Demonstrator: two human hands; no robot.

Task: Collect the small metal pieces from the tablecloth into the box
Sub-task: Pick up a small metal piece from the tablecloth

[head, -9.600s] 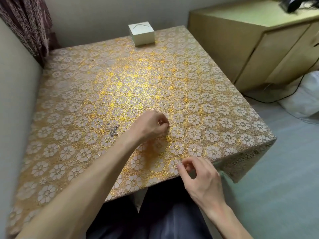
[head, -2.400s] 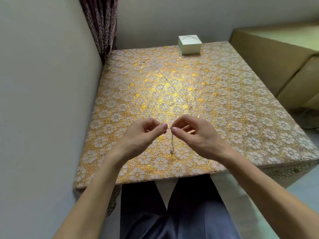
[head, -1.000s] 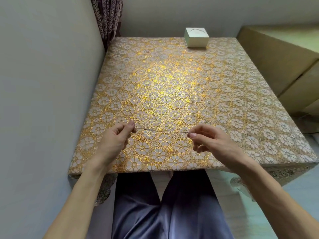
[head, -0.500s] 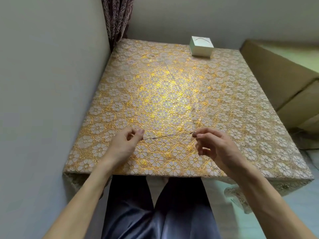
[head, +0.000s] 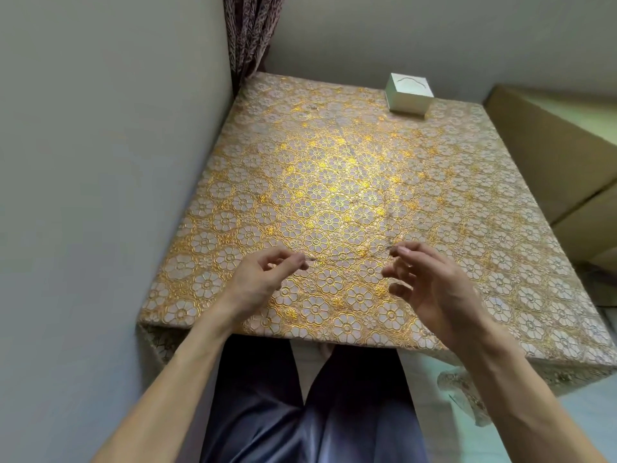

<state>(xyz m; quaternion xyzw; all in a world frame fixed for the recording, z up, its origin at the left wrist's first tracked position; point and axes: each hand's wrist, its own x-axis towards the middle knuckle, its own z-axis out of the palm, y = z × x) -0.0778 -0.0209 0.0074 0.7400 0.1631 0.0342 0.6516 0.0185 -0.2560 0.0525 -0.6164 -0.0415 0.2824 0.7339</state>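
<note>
The worktop is covered by a gold floral tablecloth [head: 334,155], and a white box [head: 409,93] is set at its far edge. Above the near edge, the left hand [head: 263,279] and right hand [head: 430,282] are held apart. Each grip is pinched on one end of a thin metal chain [head: 349,257] stretched between them.

One box [head: 409,93] stands on one flowered tablecloth [head: 334,168], with one curtain [head: 250,31] to the box's left and one cabinet [head: 551,155] to its right. Nearer than the box are two hands, the left hand [head: 263,279] and the right hand [head: 430,282], pinching one metal strand [head: 350,259] between them.
</note>
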